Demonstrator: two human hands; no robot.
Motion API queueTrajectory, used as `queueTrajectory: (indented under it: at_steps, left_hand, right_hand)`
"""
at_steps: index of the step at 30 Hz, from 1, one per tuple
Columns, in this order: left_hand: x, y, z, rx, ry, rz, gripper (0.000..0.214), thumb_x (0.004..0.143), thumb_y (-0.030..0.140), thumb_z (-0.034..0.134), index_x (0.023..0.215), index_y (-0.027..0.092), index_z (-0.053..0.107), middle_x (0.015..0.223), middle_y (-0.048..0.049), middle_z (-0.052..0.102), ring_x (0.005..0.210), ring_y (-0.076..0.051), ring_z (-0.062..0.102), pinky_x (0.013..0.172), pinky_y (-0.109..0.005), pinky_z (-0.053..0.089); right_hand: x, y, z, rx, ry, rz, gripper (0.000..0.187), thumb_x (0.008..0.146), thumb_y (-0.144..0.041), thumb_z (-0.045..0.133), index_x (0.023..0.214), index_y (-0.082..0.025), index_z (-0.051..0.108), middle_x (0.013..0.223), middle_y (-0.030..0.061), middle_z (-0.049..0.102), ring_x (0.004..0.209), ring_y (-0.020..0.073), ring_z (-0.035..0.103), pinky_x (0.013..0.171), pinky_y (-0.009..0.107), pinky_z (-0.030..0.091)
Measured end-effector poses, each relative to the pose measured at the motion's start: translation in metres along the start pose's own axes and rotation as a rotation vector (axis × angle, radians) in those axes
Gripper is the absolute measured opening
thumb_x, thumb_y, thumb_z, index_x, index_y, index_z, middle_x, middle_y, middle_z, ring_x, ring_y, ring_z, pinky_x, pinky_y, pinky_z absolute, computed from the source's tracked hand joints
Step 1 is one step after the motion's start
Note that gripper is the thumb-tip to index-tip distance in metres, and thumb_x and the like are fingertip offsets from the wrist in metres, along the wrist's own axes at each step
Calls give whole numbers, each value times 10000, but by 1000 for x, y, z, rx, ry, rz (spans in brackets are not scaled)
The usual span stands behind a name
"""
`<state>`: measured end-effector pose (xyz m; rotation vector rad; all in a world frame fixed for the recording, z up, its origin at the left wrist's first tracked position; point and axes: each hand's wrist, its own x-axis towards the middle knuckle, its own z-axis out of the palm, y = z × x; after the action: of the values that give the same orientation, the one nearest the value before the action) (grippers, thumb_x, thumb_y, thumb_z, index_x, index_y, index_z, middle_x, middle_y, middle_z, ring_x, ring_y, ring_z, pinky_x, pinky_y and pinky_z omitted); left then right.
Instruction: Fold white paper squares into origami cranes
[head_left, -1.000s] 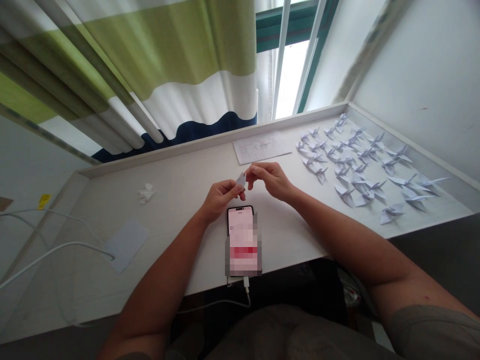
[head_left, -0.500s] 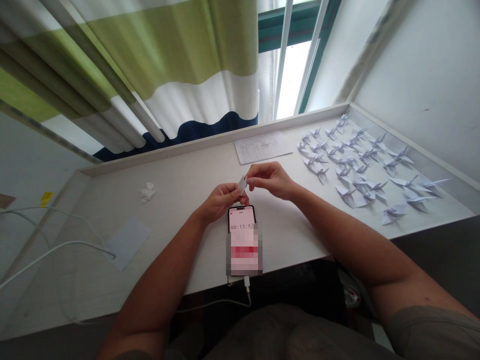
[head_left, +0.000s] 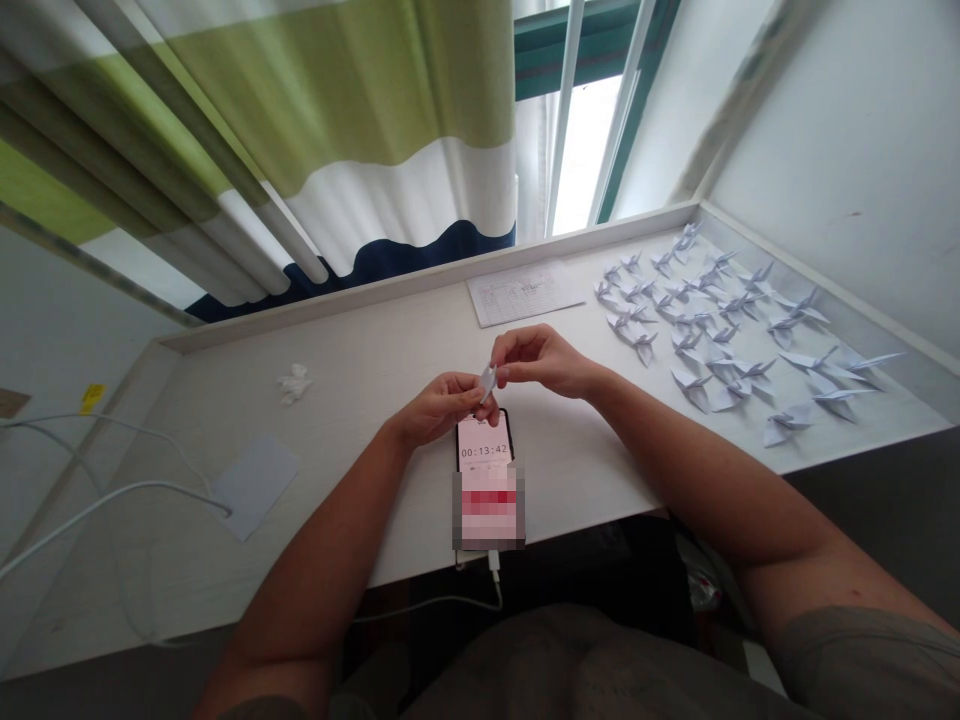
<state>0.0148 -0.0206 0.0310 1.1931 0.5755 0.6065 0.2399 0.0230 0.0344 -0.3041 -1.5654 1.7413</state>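
A small folded piece of white paper point(head_left: 488, 379) is pinched between both my hands above the white desk point(head_left: 360, 370). My left hand point(head_left: 442, 405) grips its lower end with closed fingers. My right hand point(head_left: 536, 358) pinches its upper end from the right. Directly under my hands lies a phone point(head_left: 487, 475) with a timer on its screen, a white cable plugged into its near end. Several finished white paper cranes point(head_left: 705, 335) are spread over the right part of the desk.
A printed sheet point(head_left: 525, 293) lies at the back of the desk. A crumpled paper scrap point(head_left: 294, 383) and a flat white paper square point(head_left: 255, 485) lie to the left, beside white cables point(head_left: 112, 495). A striped curtain point(head_left: 262, 150) and a window are behind.
My hands have drawn slightly closer together over the phone, and the paper piece looks narrower and more folded between my fingers.
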Motion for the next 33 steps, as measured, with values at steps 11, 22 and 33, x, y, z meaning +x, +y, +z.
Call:
queueTrajectory:
  at_steps: [11, 22, 33]
  left_hand:
    - [-1, -1, -3, -20, -30, 15, 406, 860, 518, 848, 737, 160, 704, 651, -4, 557, 721, -189, 653, 758, -347, 487]
    - [0, 0, -1, -17, 35, 34, 407, 830, 504, 877, 723, 154, 700, 642, -8, 566, 707, -182, 653, 703, -321, 497]
    - [0, 0, -2, 5, 90, 27, 393, 829, 490, 876, 713, 149, 717, 708, -49, 651, 746, -193, 677, 680, -305, 538]
  right_hand:
    - [0, -1, -4, -15, -49, 24, 209, 843, -282, 916, 924, -135, 790, 882, 45, 800, 818, 138, 764, 784, 286, 643]
    - [0, 3, -2, 5, 20, 42, 160, 823, -215, 895, 848, -153, 749, 794, 12, 782, 742, 115, 735, 730, 252, 614]
    - [-1, -2, 2, -209, 53, -41, 136, 845, -239, 845, 837, -161, 734, 792, 13, 751, 728, 118, 691, 690, 262, 564]
